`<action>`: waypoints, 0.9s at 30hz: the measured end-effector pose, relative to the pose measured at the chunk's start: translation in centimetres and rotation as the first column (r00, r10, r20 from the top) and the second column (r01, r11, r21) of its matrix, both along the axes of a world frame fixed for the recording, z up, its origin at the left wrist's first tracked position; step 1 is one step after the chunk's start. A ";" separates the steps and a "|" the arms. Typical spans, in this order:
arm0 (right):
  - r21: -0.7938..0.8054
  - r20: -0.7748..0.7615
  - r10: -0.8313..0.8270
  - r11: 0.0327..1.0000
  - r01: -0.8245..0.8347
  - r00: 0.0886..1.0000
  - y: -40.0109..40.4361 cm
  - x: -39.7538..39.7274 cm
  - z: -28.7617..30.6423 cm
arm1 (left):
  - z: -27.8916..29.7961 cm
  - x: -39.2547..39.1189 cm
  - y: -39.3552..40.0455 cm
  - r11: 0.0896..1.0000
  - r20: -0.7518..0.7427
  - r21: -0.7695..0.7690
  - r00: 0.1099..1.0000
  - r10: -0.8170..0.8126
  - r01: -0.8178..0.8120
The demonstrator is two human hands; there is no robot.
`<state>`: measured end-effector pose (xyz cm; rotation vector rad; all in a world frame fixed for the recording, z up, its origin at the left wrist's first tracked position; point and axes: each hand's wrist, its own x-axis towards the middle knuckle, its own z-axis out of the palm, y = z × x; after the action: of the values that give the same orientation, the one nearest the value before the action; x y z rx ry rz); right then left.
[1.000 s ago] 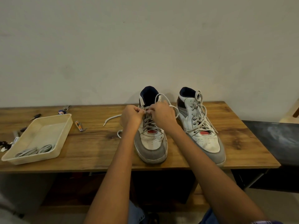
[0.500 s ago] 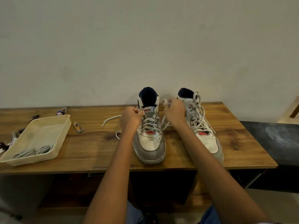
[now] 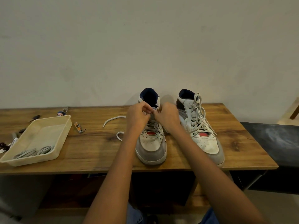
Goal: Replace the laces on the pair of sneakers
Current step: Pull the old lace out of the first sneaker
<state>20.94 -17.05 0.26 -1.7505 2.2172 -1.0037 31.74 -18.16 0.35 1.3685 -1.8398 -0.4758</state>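
Now both hands — left hand [image 3: 138, 116] and right hand [image 3: 167, 117] — are pinching the white lace [image 3: 113, 119] with curled fingers at the top eyelets of the left sneaker [image 3: 152, 143], which is standing on the tabletop [image 3: 97, 151] beside the laced right sneaker [image 3: 202, 131] — its loose end is trailing leftward.

White-and-grey sneakers [image 3: 152, 143] with navy collars, red tongue patches, cream tray [image 3: 48, 126], brown wood-grain table [image 3: 90, 152]
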 end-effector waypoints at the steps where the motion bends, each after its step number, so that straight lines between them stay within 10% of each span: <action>1: -0.009 0.038 0.003 1.000 -0.002 0.999 -0.1 0.2 -0.5 | -0.2 -0.2 0.2 1.000 0.027 0.009 1.000 -0.016 0.015; 7: -0.008 0.555 -0.026 0.999 0.036 0.832 0.3 -1.5 -0.8 | -1.1 -0.5 0.1 0.999 0.113 0.032 0.993 -0.020 0.017; 12: -0.008 0.574 -0.027 0.999 0.039 0.818 0.3 -1.5 -1.0 | -1.2 -1.2 0.0 0.998 0.224 0.027 0.973 -0.055 0.050; 20: 0.015 0.610 -0.015 1.000 0.008 0.792 -0.2 -1.9 -1.3 | -1.0 -0.5 -0.1 0.949 -0.441 0.316 0.885 0.148 -0.001; 27: 0.003 0.578 0.009 1.000 -0.013 0.816 -0.4 -1.9 -1.4 | -2.4 -1.8 -0.2 0.999 0.274 -0.020 0.961 0.031 -0.026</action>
<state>19.03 -17.42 -1.15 -1.2169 1.8055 -1.3087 29.94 -18.35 -2.00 1.5089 -2.0369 -0.2647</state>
